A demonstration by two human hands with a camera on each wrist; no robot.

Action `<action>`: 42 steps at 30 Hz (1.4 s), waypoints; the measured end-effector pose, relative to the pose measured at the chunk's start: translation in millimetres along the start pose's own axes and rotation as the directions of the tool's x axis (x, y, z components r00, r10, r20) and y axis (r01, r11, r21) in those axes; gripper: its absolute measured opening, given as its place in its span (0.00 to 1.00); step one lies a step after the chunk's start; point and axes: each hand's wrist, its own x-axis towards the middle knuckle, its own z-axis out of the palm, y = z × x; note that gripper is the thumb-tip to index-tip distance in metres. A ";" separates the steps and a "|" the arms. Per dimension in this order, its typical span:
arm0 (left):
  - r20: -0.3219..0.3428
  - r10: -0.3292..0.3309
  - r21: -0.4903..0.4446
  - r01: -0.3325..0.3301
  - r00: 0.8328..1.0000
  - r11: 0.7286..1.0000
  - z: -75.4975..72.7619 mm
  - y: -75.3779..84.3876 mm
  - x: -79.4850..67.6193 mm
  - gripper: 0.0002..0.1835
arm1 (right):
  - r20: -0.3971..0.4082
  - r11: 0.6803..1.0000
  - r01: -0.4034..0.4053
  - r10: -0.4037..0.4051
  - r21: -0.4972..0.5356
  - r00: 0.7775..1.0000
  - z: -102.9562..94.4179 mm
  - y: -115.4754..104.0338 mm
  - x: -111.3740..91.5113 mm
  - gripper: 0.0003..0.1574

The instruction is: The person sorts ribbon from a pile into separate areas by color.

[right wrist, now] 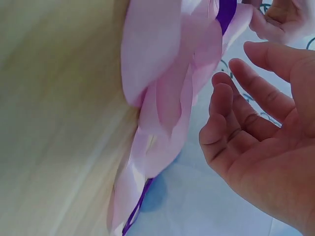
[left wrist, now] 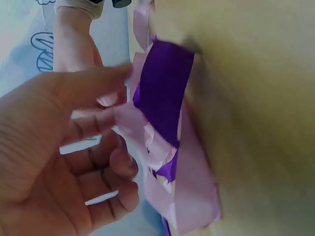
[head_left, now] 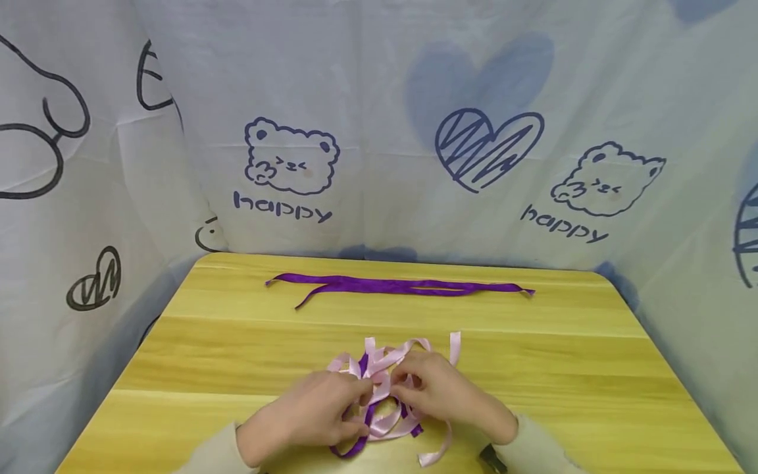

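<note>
Bench [head_left: 225,355]: extends beyond the left hand [head_left: 314,405] and right hand [head_left: 441,388]. Purple ribbons [head_left: 367,285]: crosswise, beyond both hands. Pink-and-purple ribbon tangle [head_left: 380,395]: between the hands. Left: thumb and forefinger parted, ungrasping. Right: fingers loosely bent, holding nothing.

Passage: bare worktop [head_left: 592,355], left and right. Obstacles: ribbon tangle [head_left: 381,394], near centre, between left grip [head_left: 314,408] and right grip [head_left: 441,388]; purple ribbons [head_left: 379,286], far; patterned cloth [head_left: 385,131], beyond.

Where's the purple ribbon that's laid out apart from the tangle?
In the head view, the laid-out purple ribbon stretches left to right near the far edge of the table, beyond the pink-and-purple tangle.
</note>
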 end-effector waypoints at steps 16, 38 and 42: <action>-0.001 0.090 0.057 -0.090 0.996 0.994 13.2 13.5 -7.3 0.25 | 0.076 0.999 0.004 0.000 -0.044 0.997 15.0 -11.0 -2.8 0.08; -0.014 0.121 -0.225 -0.122 0.992 0.967 -5.0 -2.3 0.1 0.14 | -0.026 0.991 -0.110 0.112 0.076 0.993 1.0 -8.6 3.3 0.12; -0.142 0.064 -0.384 -0.114 0.988 0.916 -21.5 -6.3 4.0 0.06 | 0.082 0.890 -0.179 0.160 0.420 0.984 -7.6 -12.8 6.3 0.24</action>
